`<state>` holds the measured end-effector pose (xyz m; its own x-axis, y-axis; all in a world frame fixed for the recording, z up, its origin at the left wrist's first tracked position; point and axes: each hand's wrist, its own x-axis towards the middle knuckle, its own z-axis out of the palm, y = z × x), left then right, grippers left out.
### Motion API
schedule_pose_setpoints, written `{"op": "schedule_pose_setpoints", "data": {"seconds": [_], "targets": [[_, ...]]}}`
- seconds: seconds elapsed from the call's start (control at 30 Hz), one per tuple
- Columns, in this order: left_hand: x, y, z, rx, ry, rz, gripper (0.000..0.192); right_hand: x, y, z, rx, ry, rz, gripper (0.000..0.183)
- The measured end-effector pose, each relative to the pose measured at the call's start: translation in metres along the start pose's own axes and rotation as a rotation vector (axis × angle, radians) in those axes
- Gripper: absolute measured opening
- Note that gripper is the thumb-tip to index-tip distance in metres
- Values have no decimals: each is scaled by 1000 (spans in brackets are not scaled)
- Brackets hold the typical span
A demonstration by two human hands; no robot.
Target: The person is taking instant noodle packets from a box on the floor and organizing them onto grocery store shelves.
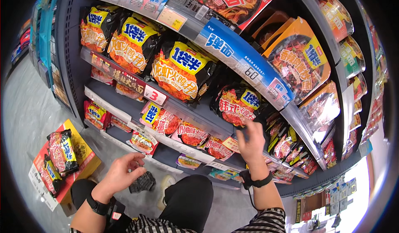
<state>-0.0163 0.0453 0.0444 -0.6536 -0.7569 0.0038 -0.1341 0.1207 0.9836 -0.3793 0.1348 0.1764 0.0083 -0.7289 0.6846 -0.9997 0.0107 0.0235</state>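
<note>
My right hand (252,141) is raised at the shelf edge, its fingertips close to the lower edge of a black and red instant noodle packet (238,105); whether they touch it I cannot tell. My left hand (124,172) hovers above my legs with curled fingers apart and nothing in it. To the left of the black and red packet stand several black and orange noodle packets (179,70) with yellow labels. On the shelf below are pink noodle packets (190,133).
A red and yellow carton (84,167) with noodle packets (63,152) on top stands on the floor at the left. Boxed noodles (300,58) fill the upper shelf, and noodle tubs (335,17) line the right. Price strips (246,61) run along the shelf edges.
</note>
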Motion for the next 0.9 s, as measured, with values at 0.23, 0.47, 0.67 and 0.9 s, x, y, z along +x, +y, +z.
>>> {"op": "schedule_pose_setpoints", "data": {"seconds": [0.23, 0.47, 0.67, 0.9], "targets": [[5, 8, 4, 15, -7, -12, 38, 46, 4, 21, -387, -275, -54, 90], [-6, -6, -7, 28, 38, -35, 39, 60, -1, 47, -481, -353, -8, 90], [-21, 21, -28, 215, 31, 245, 43, 51, 4, 30, -340, -378, 38, 77], [-71, -10, -128, 208, 380, 4, 37, 44, 19, 39, -184, -219, -121, 56]]}}
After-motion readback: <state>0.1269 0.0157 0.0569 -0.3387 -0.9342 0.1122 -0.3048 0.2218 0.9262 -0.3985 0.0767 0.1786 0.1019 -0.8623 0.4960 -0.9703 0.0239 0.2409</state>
